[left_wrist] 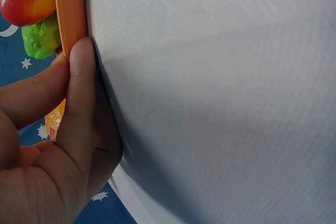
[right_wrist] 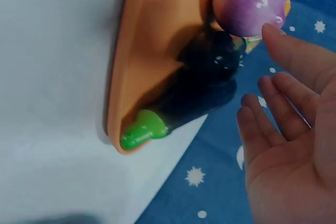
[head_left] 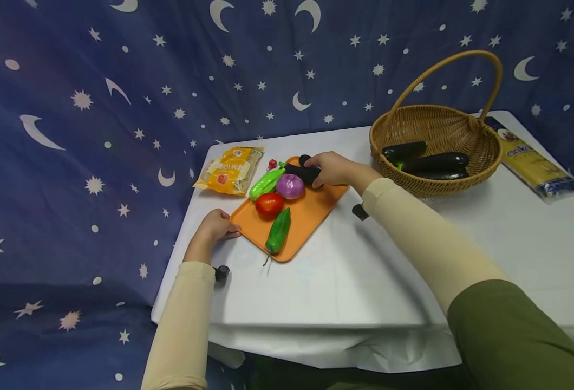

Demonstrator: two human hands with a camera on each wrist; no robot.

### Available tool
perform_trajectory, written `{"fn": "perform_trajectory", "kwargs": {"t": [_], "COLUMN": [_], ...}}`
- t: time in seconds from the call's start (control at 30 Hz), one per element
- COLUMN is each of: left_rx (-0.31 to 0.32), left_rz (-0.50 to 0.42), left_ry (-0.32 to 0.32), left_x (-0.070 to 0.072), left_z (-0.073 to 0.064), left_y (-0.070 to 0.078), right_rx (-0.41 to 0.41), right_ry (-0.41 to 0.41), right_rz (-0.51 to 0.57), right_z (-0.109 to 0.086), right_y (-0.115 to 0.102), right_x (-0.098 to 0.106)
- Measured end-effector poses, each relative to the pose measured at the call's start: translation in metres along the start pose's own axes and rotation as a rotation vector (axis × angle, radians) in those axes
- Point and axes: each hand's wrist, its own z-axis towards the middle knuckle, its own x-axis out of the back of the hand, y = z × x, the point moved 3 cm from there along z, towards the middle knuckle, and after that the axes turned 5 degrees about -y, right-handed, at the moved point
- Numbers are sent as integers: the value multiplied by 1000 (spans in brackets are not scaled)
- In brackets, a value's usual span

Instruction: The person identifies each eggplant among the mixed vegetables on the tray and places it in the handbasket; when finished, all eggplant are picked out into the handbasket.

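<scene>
My left hand (head_left: 215, 226) pinches the near-left edge of an orange tray (head_left: 311, 216), thumb above and fingers beneath in the left wrist view. On the tray lie a green pepper (head_left: 279, 232), a red tomato (head_left: 269, 206), a purple onion (head_left: 290, 186), a light-green vegetable (head_left: 266, 184) and dark eggplants (head_left: 302, 172). Over the tray's far end, beside the eggplants, is my right hand (head_left: 336, 168). The right wrist view shows that hand (right_wrist: 294, 124) with fingers spread and nothing between them, next to a green-capped eggplant (right_wrist: 194, 98).
A wicker basket (head_left: 438, 187) with several eggplants stands at the back right. Beside it lies a yellow and blue package (head_left: 535, 157). An orange and yellow food bag (head_left: 230, 170) is left of the tray, near a small red item (head_left: 272, 163). A starry curtain (head_left: 267, 65) hangs behind.
</scene>
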Motion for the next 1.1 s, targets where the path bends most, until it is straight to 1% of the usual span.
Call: {"fn": "perform_trajectory", "kwargs": {"t": [0.1, 0.23, 0.33, 0.47, 0.57, 0.7, 0.83, 1.0, 1.1], "left_rx": [22, 19, -1, -16, -16, -12, -2, -8, -13], "left_rz": [1, -2, -9, -18, -19, -7, 3, 9, 5], "left_ry": [1, 10, 14, 10, 8, 12, 16, 13, 9], "left_x": [-3, -4, -3, -2, -2, -1, -1, -1, 0], "left_z": [1, 4, 5, 3, 3, 5, 8, 8, 7], "left_y": [-6, -10, -9, -6, -5, -5, -5, -3, -3], "right_rx": [-14, -14, -16, -42, -60, -66, -86, -139, -154], "right_ry": [-7, 9, 21, 47, 87, 147, 181, 209, 221], "right_rz": [6, -9, -35, -55, -74, -132, -183, -178, -167], "right_z": [4, 8, 11, 17, 21, 26, 29, 31, 31], "right_y": [3, 5, 5, 4, 2, -3, -5, -5, -5], "right_x": [-9, -15, -18, -24, -29, -37, -44, -48, -49]}}
